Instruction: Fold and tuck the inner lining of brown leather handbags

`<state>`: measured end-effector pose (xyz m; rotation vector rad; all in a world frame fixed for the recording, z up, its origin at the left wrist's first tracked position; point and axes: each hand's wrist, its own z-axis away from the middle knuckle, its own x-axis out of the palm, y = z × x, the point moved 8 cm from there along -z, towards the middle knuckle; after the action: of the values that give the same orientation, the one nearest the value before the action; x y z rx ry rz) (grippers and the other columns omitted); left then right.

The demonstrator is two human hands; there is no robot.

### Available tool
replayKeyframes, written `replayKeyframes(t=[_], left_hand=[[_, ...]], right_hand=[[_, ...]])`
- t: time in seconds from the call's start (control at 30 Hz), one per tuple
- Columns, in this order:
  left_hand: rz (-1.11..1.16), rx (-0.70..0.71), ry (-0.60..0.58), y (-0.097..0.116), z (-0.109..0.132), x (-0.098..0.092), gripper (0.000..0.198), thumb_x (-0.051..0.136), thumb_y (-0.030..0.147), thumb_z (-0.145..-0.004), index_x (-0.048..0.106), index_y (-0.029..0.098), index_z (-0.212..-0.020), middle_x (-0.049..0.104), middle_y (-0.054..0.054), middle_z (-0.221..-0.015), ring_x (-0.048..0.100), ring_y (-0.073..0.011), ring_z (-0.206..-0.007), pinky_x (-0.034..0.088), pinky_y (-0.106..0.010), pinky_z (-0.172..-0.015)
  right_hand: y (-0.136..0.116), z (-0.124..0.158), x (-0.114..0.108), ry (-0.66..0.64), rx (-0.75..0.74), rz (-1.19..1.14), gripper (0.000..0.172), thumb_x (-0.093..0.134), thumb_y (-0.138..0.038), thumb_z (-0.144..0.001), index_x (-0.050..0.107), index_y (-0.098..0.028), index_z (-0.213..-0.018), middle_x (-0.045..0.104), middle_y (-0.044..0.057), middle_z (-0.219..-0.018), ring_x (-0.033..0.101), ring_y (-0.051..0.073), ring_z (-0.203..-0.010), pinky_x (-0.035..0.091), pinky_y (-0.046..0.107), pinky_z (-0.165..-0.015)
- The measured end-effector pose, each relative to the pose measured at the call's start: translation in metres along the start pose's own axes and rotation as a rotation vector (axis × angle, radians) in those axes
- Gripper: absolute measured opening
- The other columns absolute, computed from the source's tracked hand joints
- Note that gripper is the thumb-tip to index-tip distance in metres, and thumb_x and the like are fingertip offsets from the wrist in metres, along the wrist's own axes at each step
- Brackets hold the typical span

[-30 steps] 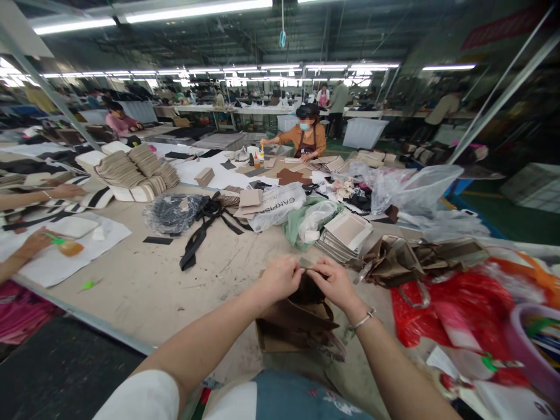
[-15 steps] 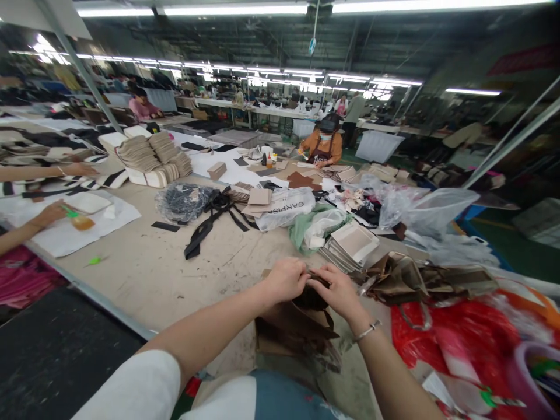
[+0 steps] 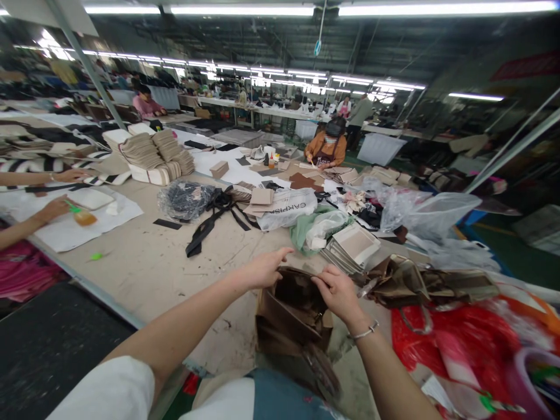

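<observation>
A brown bag (image 3: 284,324) stands on the table right in front of my body, its mouth spread and the dark inside showing. At the far left corner of the mouth is my left hand (image 3: 265,269), index finger stretched out and the other fingers curled at the rim. My right hand (image 3: 339,293) pinches the rim on the right side between thumb and fingers. Clear plastic hangs blurred at the bag's near side. More brown bag pieces (image 3: 402,279) lie to the right of my right hand.
Beyond the bag are stacked beige panels (image 3: 352,248), a green plastic bag (image 3: 301,227) and black straps (image 3: 203,230). Red plastic (image 3: 455,332) and a purple basket (image 3: 520,373) lie at right. At left, another person's hand holds a glue bottle (image 3: 83,217). An orange-clad co-worker (image 3: 326,149) sits opposite.
My hands, close together over the bag's mouth before, are now apart. The left moved left, and the mouth has opened wide between them.
</observation>
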<state>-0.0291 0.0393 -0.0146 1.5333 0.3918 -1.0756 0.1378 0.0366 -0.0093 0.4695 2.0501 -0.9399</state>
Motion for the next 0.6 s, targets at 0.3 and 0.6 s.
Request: replayKeyframes(t=[0.3,0.6], left_hand=[[-0.313,0.318,0.000,0.030,0.000,-0.013,0.040,0.057,0.008,-0.070,0.055,0.023,-0.107,0.047,-0.006,-0.125,0.053,-0.0221,-0.105,0.044,-0.031,-0.089],[-0.280,0.249,0.038,0.037,-0.016,-0.004,0.017,0.060,0.026,-0.079,0.059,0.020,-0.094,0.058,-0.004,-0.101,0.057,-0.0186,-0.089,0.045,-0.026,-0.076]], right_hand=[[-0.003,0.004,0.005,0.032,0.056,-0.001,0.031,0.046,-0.030,-0.091,0.059,-0.018,-0.065,0.050,0.002,-0.068,0.051,0.014,-0.067,0.039,0.026,-0.063],[-0.010,0.009,0.001,0.065,0.083,0.020,0.025,0.047,-0.028,-0.090,0.064,-0.018,-0.074,0.050,0.002,-0.069,0.051,0.014,-0.066,0.039,0.026,-0.062]])
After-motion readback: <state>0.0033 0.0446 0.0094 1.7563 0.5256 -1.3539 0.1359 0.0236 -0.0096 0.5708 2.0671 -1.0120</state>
